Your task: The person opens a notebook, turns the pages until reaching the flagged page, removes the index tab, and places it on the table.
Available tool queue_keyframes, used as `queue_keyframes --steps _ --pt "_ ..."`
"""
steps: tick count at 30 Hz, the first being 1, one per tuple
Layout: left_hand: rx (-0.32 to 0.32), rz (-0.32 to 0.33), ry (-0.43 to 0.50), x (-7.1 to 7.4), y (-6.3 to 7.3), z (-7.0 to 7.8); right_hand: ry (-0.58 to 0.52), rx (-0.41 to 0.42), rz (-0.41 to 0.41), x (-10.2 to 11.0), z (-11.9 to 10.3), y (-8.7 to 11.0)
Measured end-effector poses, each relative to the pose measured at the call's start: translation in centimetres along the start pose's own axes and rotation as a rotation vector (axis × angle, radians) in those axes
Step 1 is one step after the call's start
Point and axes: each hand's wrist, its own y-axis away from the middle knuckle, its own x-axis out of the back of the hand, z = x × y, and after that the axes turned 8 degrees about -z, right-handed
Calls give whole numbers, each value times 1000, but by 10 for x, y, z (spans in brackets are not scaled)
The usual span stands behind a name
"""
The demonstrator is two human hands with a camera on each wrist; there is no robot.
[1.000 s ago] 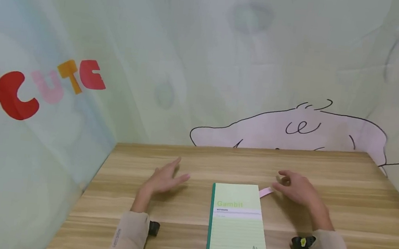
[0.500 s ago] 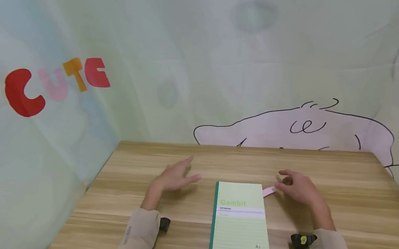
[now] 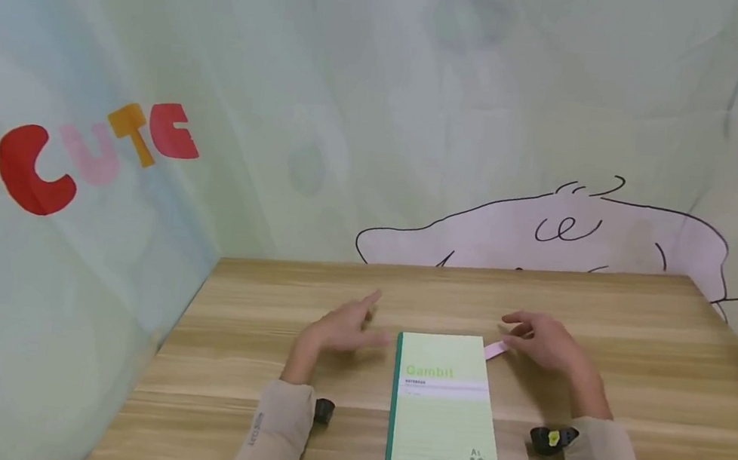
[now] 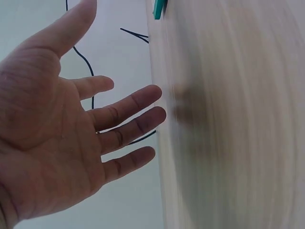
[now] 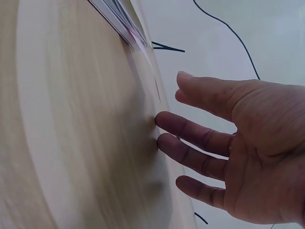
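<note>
A pale green notebook (image 3: 442, 424) with a dark green spine lies closed on the wooden table, and a pink strip (image 3: 495, 350) sticks out from its upper right side. My left hand (image 3: 346, 326) hovers left of the notebook, fingers apart and holding nothing; the left wrist view shows its palm and a bit of the green spine (image 4: 158, 8). Beside the strip's outer end is my right hand (image 3: 547, 343), fingers loosely bent. In the right wrist view its thumb and fingers look apart from the strip, below the notebook's page edges (image 5: 123, 24).
The wooden table (image 3: 253, 285) reaches back to a pale printed curtain (image 3: 329, 104) with a cartoon outline and coloured letters (image 3: 41, 170). Black wrist cameras sit at both cuffs, the right one (image 3: 552, 439) close to the tabletop.
My left hand has moved right, nearer the notebook's spine. The right hand has shifted only slightly to the left beside the pink strip. The notebook lies as before.
</note>
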Motion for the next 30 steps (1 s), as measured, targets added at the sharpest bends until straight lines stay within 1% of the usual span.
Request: queue_keyframes --steps 4,7,11,15,20,23,26,30 --pt "-32 -35 -33 -6 -8 9 -16 24 -14 -2 -1 2" --pt "-63 -66 -68 -11 -13 14 -9 21 -35 -4 -1 1" --pt "-77 -106 -126 -16 -17 21 12 7 -49 -6 0 0" --pt "-50 -130 -184 -21 -19 26 13 -4 -52 -8 1 1" --pt "28 -150 -260 -29 -17 33 32 12 -42 -12 -1 0" --pt "60 -159 -292 -34 -16 40 51 26 -33 -15 -3 -2" --pt "80 -157 -310 -36 -16 45 56 8 -25 -18 -4 -4" --pt "93 -154 -332 -39 -17 48 36 -33 -18 -21 -4 -5"
